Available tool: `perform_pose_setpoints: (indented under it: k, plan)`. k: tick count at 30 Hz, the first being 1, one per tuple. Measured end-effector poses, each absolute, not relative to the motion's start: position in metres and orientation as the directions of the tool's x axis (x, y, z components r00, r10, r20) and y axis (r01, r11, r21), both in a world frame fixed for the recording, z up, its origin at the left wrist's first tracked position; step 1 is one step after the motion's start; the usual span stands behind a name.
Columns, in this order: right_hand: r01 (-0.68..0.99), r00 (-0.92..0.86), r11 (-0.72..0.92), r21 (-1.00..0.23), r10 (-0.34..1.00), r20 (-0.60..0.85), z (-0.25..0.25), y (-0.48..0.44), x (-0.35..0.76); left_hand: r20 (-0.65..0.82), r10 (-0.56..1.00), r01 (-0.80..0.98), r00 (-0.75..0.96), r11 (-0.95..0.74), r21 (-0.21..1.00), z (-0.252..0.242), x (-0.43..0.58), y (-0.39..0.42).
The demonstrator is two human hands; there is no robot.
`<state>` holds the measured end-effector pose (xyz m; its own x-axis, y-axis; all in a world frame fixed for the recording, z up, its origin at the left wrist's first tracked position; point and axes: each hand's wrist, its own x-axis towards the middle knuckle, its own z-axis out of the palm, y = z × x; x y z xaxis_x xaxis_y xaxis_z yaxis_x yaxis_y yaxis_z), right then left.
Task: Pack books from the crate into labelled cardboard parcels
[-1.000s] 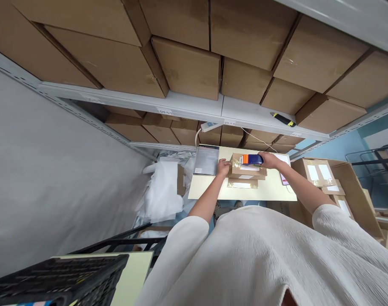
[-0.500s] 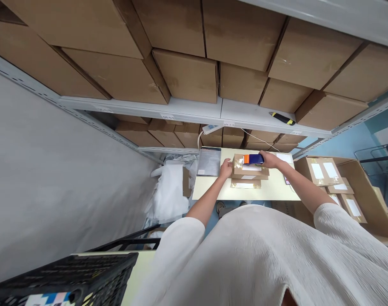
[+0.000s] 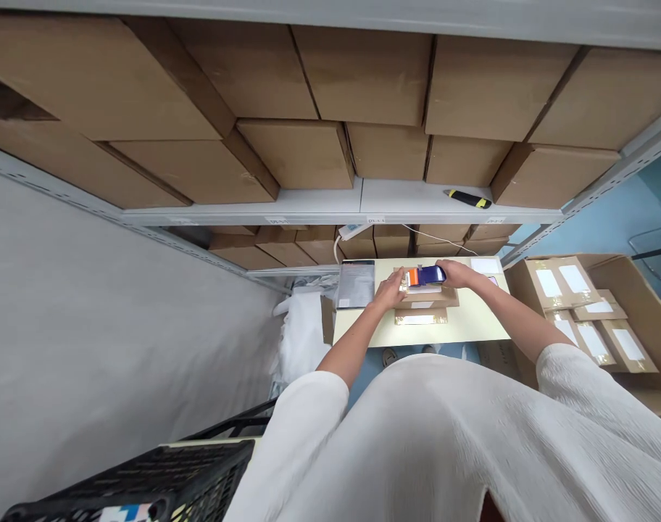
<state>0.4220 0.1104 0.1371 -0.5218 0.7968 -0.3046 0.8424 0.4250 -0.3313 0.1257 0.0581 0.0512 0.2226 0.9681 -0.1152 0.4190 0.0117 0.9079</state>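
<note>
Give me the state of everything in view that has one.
Tape dispenser: held in right hand
Right hand: closed around the tape dispenser
Left hand: at the box's left end
Box: labelled, tape at left
Large carton: open, holding labelled boxes
Knife: lying on shelf, blade unclear

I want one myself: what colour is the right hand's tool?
The tool is dark blue and orange, in the head view.

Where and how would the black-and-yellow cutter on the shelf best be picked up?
Probably by the black middle of the cutter, coming from the front and closing across its long, narrow body: it lies slantwise near the front edge of the shelf, with cardboard boxes behind it. Whether its blade is out is too small to tell.
</note>
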Motion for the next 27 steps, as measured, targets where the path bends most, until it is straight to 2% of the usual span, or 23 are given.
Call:
perform_pose_setpoints:
  k: [8, 16, 22, 27]
  plan:
    - [0.843, -0.499, 0.389, -0.371, 0.823, -0.271, 0.141, 0.112, 0.501, -0.175, 0.942, 0.546, 0.287, -0.011, 0.838, 0.052, 0.125, 0.063]
    - [0.876, -0.412, 0.288, -0.387, 0.863, -0.293, 0.135, 0.092, 0.603, -0.265, 0.896, 0.734, 0.358, -0.094, 0.673, 0.050, 0.123, 0.067]
    - [0.874, -0.415, 0.281, -0.396, 0.857, -0.307, 0.126, 0.092, 0.638, -0.360, 0.848, 0.845, 0.388, -0.171, 0.507, 0.050, 0.126, 0.070]
    - [0.855, -0.445, 0.300, -0.422, 0.843, -0.303, 0.122, 0.097, 0.641, -0.381, 0.846, 0.868, 0.372, -0.172, 0.465, 0.050, 0.128, 0.072]
